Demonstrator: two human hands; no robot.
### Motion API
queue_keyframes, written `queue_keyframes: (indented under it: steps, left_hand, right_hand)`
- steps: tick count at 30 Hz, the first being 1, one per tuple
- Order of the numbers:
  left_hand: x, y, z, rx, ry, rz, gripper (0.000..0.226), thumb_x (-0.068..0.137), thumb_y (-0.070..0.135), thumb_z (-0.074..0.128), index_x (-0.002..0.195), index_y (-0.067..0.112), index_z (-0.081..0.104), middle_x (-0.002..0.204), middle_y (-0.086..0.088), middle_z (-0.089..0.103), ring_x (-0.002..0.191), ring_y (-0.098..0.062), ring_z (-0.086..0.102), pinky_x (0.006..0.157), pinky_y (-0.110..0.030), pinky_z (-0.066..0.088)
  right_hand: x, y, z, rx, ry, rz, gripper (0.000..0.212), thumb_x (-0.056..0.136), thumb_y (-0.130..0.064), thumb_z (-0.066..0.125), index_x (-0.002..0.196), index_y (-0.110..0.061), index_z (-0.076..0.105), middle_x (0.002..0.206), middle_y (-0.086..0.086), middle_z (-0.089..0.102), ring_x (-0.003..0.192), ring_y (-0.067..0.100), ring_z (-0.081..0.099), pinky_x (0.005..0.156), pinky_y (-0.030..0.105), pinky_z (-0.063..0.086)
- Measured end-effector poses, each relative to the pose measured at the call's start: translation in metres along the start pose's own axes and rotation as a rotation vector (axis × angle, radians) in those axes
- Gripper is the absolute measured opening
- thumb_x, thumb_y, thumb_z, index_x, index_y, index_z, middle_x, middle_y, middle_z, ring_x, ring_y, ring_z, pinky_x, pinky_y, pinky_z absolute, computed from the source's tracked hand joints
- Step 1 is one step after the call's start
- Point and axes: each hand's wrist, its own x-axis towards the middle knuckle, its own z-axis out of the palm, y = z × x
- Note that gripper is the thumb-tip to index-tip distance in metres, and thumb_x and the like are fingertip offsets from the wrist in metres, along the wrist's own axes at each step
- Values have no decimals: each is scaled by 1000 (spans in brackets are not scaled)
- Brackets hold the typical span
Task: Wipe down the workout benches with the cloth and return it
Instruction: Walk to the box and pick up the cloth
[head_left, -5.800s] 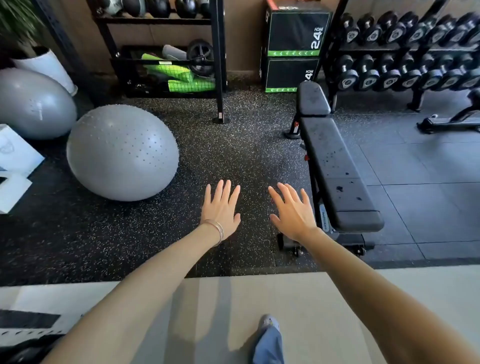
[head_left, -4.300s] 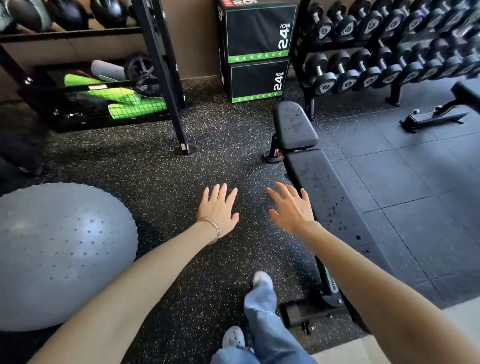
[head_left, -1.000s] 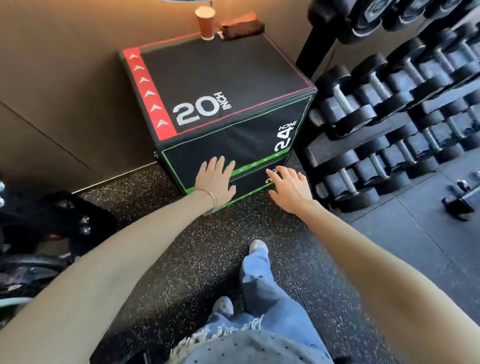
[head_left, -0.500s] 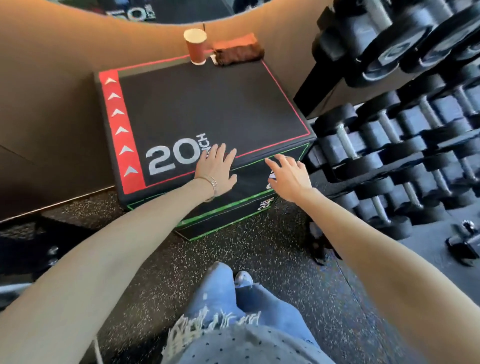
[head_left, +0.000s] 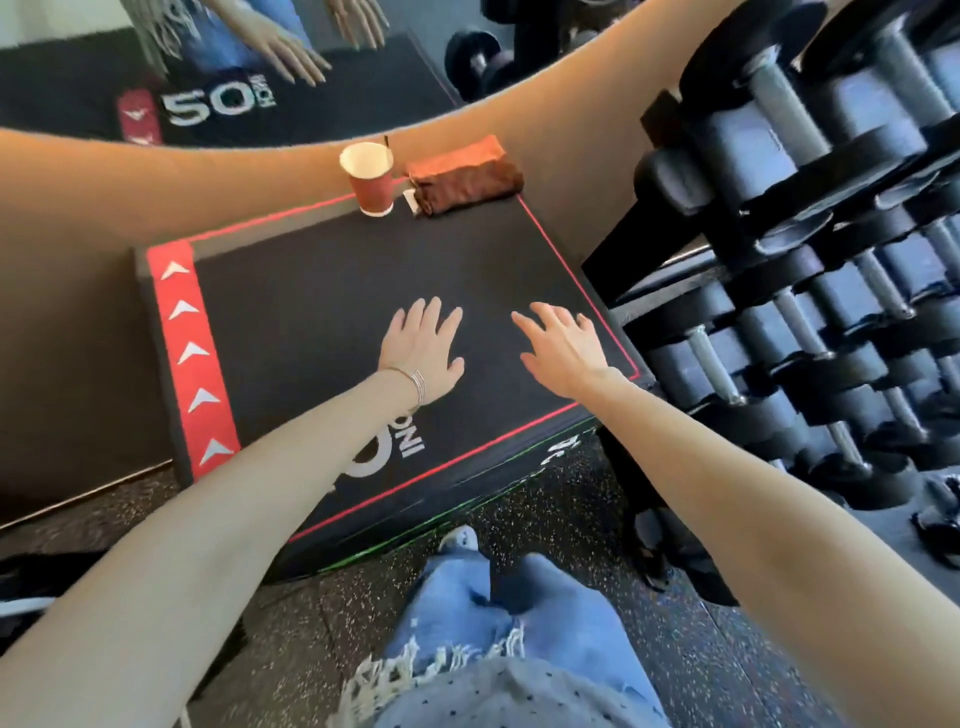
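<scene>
Fingers (head_left: 434, 318) of the left hand (head_left: 423, 353) and the right hand (head_left: 563, 351) are straight and spread apart, holding nothing, palms down over the top of the black box (head_left: 311, 312). Well beyond them, at the box's far edge and nearer the right hand's side, lies the cloth (head_left: 465, 174), just right of a paper cup (head_left: 370, 179). It is rust-brown and folded into a thick oblong bundle.
</scene>
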Motion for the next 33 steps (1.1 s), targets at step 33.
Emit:
queue_keyframes:
  steps: [33]
  left_hand:
    - [126,-26,-2,-149,-105,-332,68,94,44,39,150,19,8,158,-10,10,145,-29,11,117,-42,16]
  right_hand:
    - [284,32,-28,-38,-27,-290,48,94,-26,52,137,-11,41,138,12,39,128,33,36,111,53,25]
